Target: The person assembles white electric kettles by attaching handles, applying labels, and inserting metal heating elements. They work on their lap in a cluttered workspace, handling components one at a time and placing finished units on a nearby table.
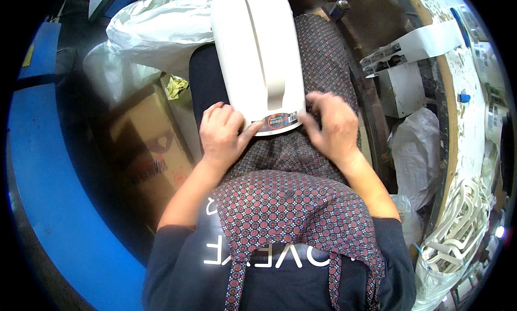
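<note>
A long white plastic piece (283, 36) with rounded ends and a raised, handle-like ridge along its middle rests on my lap. Across its near end is a dark printed label (277, 121) with a barcode patch. My left hand (223, 130) grips the near left corner, its thumb lying on the label's left end. At the near right corner is my right hand (334, 122), thumb and fingers apart beside the edge; whether the thumb touches it I cannot tell. A patterned apron (291, 203) covers my lap under the piece.
White plastic bags (161, 22) and a cardboard box (145, 144) lie to the left, beside a blue surface (48, 165). At right, a worn bench edge (458, 122) carries a roll-like white strip of labels (414, 47). A bag of white plastic handles (458, 225) stands at the lower right.
</note>
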Demonstrator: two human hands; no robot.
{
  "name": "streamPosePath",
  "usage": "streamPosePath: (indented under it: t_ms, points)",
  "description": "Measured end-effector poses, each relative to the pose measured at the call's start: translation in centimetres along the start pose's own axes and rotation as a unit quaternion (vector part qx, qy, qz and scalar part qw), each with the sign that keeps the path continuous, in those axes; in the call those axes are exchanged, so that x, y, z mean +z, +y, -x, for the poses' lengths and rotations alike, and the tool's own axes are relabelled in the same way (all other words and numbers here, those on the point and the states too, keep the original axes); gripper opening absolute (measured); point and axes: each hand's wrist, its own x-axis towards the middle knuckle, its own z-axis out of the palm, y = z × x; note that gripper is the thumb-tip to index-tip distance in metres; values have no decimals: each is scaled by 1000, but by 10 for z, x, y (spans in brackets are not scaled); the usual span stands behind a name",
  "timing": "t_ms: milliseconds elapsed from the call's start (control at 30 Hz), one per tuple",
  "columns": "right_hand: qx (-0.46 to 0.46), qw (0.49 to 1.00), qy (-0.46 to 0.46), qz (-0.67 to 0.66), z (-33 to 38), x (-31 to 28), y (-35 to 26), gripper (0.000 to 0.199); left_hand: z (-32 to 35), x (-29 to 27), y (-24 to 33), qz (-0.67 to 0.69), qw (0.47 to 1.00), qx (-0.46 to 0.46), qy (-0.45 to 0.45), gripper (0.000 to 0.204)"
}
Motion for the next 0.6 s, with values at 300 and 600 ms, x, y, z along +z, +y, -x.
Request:
streamPosePath:
  t_ms: [300, 600]
  points:
    - [-55, 963, 149, -219, -75, 69, -35, 81, -58, 19, -57, 330, 924, -88, 174, 73]
    - [-173, 899, -41, -400, -105, -69, -15, 66, -162, -127, -52, 752, 657, -42, -28, 100]
